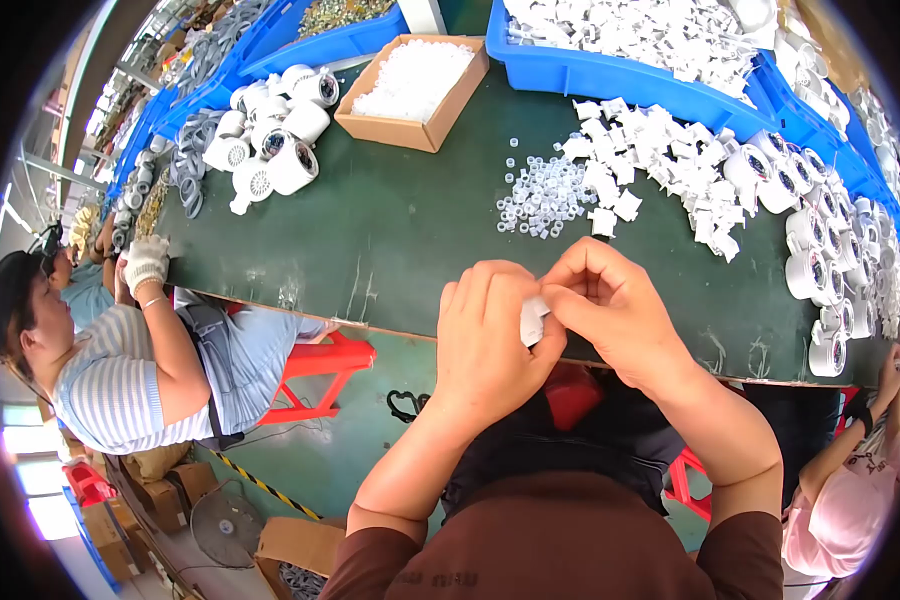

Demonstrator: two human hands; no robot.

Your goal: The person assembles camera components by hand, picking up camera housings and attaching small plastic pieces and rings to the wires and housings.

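Both hands meet over the near edge of the green table [390, 240]. Fingers of my left hand [490, 330] are closed around a small white plastic part [532, 320]. My right hand [615, 315] is pinched at the top of that part, thumb and forefinger together; whatever sits between those fingertips is too small or hidden to tell. Beyond my hands lies a heap of small clear plastic rings [545, 195]. Touching its right side, a spread of white plastic pieces [660, 165] like the held one runs toward the right.
Blue bins [610, 75] line the far side. A cardboard box [410, 95] holds small white pieces. White round housings stand at left [275, 150] and right [820, 250]. A gloved person [120, 370] sits at left on a red stool [325, 370]; another person [850, 490] is at right.
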